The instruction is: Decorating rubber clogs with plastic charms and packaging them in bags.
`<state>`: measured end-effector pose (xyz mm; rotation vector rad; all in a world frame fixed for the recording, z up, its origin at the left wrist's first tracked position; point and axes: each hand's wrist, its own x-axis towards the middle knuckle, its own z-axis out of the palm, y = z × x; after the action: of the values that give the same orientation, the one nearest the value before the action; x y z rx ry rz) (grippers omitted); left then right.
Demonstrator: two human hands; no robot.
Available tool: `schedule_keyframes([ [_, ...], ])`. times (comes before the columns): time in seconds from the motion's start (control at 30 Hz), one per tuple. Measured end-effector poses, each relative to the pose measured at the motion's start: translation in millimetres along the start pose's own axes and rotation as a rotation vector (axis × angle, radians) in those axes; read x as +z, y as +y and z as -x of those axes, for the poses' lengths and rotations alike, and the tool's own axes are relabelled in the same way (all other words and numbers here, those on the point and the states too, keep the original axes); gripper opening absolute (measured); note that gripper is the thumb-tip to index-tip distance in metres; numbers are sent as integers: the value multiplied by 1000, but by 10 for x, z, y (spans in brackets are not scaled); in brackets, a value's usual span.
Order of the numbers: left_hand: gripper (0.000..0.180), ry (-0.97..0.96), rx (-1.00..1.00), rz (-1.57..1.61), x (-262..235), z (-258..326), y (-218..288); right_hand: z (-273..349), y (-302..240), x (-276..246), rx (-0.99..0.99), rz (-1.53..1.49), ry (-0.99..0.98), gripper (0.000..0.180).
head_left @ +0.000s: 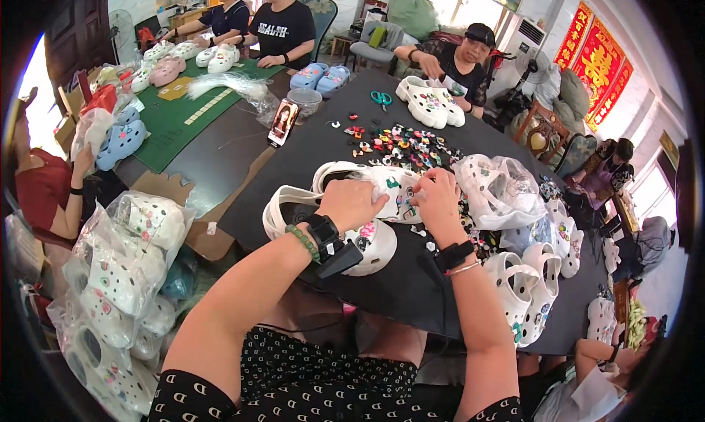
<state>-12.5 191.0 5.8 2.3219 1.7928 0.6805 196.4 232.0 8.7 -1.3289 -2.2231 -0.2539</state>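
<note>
My left hand (351, 202) reaches across a white clog (401, 194) with small charms on its top and grips it. Its thumb points right, and the other fingers are partly hidden by the shoe. At the clog's right side my right hand (438, 202) has its fingers bent in a pinch against the upper; whatever lies between the fingertips is too small to make out. Just below my left hand sits another white clog (372, 247), with a pink charm on it. Beyond both hands, a loose heap of colourful shoe charms (407, 146) covers part of the dark table (308, 147).
Bagged white clogs (493, 191) stand right of my hands, with another white pair (525, 293) nearer. Several bagged clogs (121, 290) are piled at left. Teal scissors (381, 99), a propped phone (283, 122) and a white pair (429, 103) lie farther off. Other people work around the tables.
</note>
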Motion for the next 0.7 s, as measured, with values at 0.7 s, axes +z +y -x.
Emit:
schedule_keyframes([
  [0.7,52,22,13,-10,10,20,14,-192,168,71,202,-272,-287,59],
])
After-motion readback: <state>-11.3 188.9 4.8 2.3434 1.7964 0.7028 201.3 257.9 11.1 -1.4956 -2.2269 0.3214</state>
